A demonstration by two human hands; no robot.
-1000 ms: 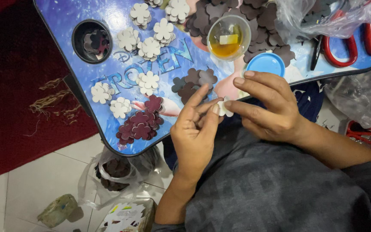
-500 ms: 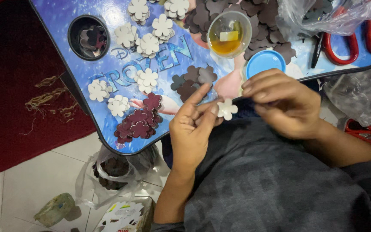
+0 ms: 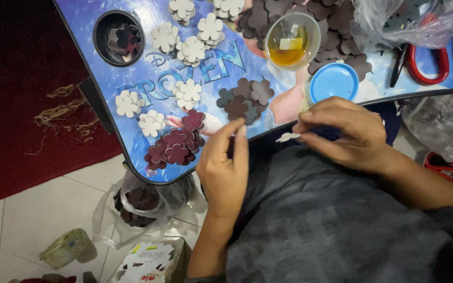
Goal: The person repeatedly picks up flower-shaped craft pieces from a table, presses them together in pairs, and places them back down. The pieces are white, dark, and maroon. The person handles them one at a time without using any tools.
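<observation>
My right hand (image 3: 342,133) pinches a small white flower-shaped foam cutout (image 3: 288,137) at its fingertips, just below the front edge of the small blue picture table (image 3: 106,105). A little to its left, my left hand (image 3: 224,167) is raised with fingers together and thumb near the forefinger; I cannot make out anything in it. On the table lie white flower cutouts (image 3: 187,91), dark red ones (image 3: 174,147) and brown ones (image 3: 245,97). A clear cup of yellow liquid (image 3: 291,39) and a blue lid (image 3: 334,82) stand above my right hand.
A black cup holder (image 3: 118,37) holds cutouts at the table's left. Red-handled scissors (image 3: 425,57) and a plastic bag (image 3: 410,21) lie at the right. On the tiled floor sit a plastic bag of brown pieces (image 3: 140,202), a box (image 3: 150,262) and a red rug (image 3: 22,89).
My hands have drawn apart. The white flower went from between both hands to my right hand alone, turned nearly edge-on. My left hand slid left and down.
</observation>
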